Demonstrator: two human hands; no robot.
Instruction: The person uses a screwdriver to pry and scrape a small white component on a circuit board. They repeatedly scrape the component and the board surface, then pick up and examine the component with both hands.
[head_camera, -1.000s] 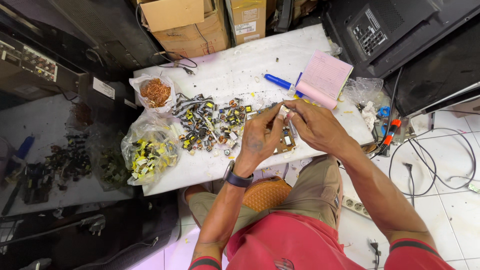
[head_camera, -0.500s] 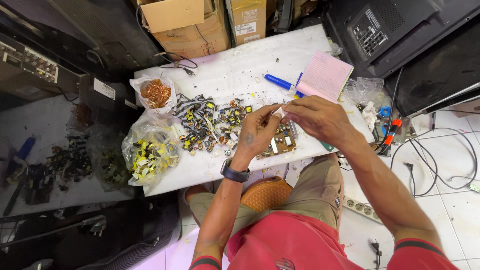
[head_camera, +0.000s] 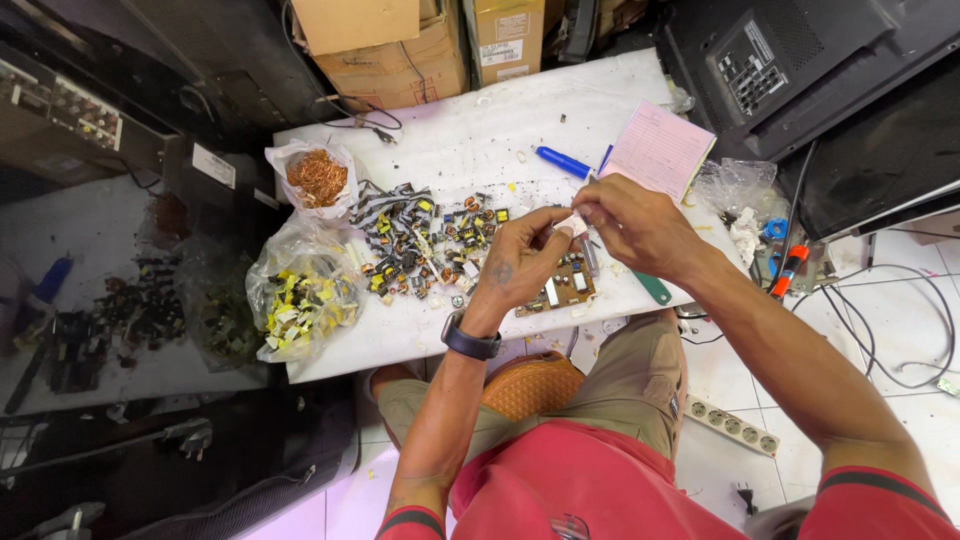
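Observation:
My left hand (head_camera: 520, 262) and my right hand (head_camera: 632, 222) meet above a white table (head_camera: 470, 140), both pinching one small pale component (head_camera: 574, 226) between the fingertips. Just below the hands a brown circuit board (head_camera: 560, 288) lies on the table. A pile of small yellow-and-black electronic parts (head_camera: 425, 240) spreads to the left of my left hand. I wear a dark wristwatch (head_camera: 472, 340) on the left wrist.
A plastic bag of yellow parts (head_camera: 300, 300) and a bag of copper wire (head_camera: 316, 176) sit at the table's left. A pink pad (head_camera: 660, 150), blue pen (head_camera: 562, 160) and green-handled tool (head_camera: 652, 288) lie to the right. Cardboard boxes (head_camera: 400, 50), black casings, cables and a power strip (head_camera: 728, 424) surround it.
Both hands have shifted slightly up and to the right, away from the circuit board, still pinched together on the small piece. The board now shows more fully below them.

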